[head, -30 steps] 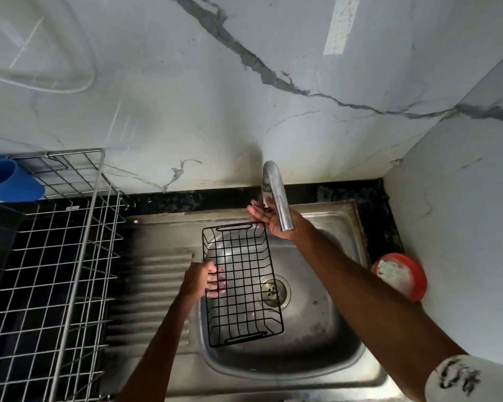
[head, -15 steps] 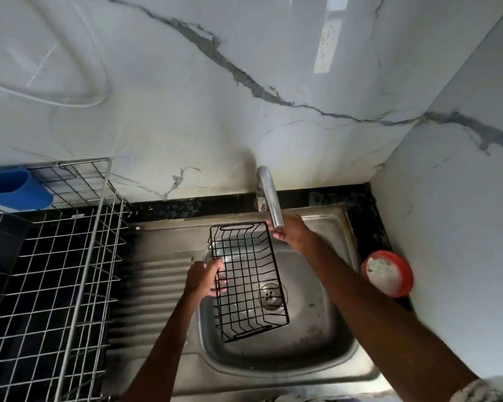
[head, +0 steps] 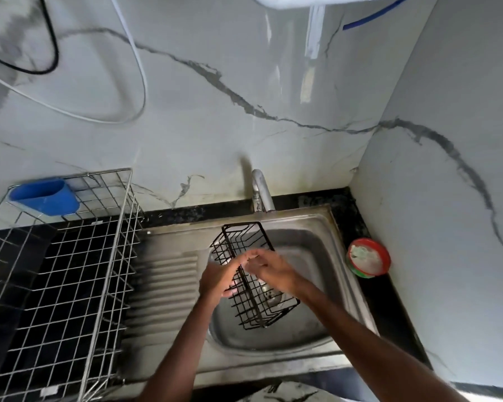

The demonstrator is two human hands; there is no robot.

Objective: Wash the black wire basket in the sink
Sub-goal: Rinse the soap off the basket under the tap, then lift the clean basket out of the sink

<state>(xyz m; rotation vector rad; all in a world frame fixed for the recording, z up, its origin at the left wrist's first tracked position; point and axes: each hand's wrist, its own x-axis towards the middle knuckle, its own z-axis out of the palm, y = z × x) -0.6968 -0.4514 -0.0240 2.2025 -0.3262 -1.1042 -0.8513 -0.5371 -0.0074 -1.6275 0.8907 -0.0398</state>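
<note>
The sink [head: 325, 227] is stainless steel, dull and stained, with a deep rounded bowl on the right and a ribbed draining board [head: 163, 285] pressed into its left half. It is set into a black stone counter [head: 343, 204] that runs along the back and down the right side. A curved metal tap [head: 260, 192] stands at the back edge, its spout arching toward the bowl.

The black wire basket [head: 253, 303] is held tilted over the bowl, its long side running from near the tap toward the front of the bowl. The left hand [head: 215, 278] grips its left rim, fingers curled around the wire. The right hand [head: 270, 271] lies on the basket from the right, fingers bent against the wire near the left hand's fingers; blur hides whether it clamps or only presses.

The walls are white marble-look panels with grey veins, meeting in a corner behind the right end of the sink. A black cable [head: 45, 53] and a white hose [head: 134, 53] loop across the back wall. To the left of the sink stands a steel wire dish rack [head: 108, 256], with a blue plastic cup [head: 44, 197] hung in its far corner. On the counter to the right, near the side wall, sits a round red tub [head: 368, 258] holding something white.
</note>
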